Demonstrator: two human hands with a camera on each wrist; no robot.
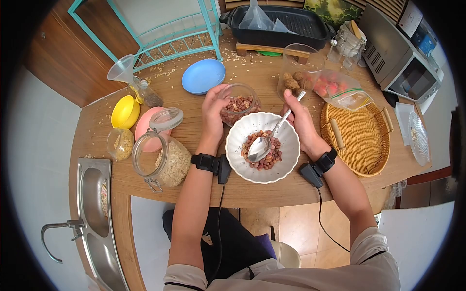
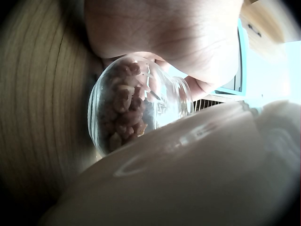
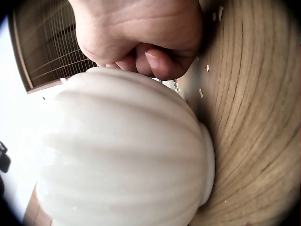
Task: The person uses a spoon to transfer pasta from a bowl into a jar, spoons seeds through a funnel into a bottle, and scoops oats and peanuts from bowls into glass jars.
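A white scalloped bowl (image 1: 236, 154) stands near the table's front edge, with reddish-brown peanuts (image 1: 276, 160) inside. Just behind it, my left hand (image 1: 212, 114) holds a small glass jar (image 1: 242, 92) of similar peanuts, its fingers wrapped around the side. The left wrist view shows this jar (image 2: 106, 113) against the palm, partly hidden by the bowl (image 2: 188, 174). My right hand (image 1: 302, 121) grips a metal spoon (image 1: 262, 147) by its handle, the spoon's head lying over the peanuts in the bowl. Curled fingers (image 3: 160, 63) appear beside the bowl's wall (image 3: 131, 141) in the right wrist view.
A clip-lid jar of oats (image 1: 174, 162), a pink plate (image 1: 144, 123) and a yellow bowl (image 1: 125, 111) stand left. Behind lies a blue plate (image 1: 204, 76). Rightward are a wicker tray (image 1: 359, 140), a clear container of walnuts (image 1: 303, 58) and a zip bag (image 1: 342, 89).
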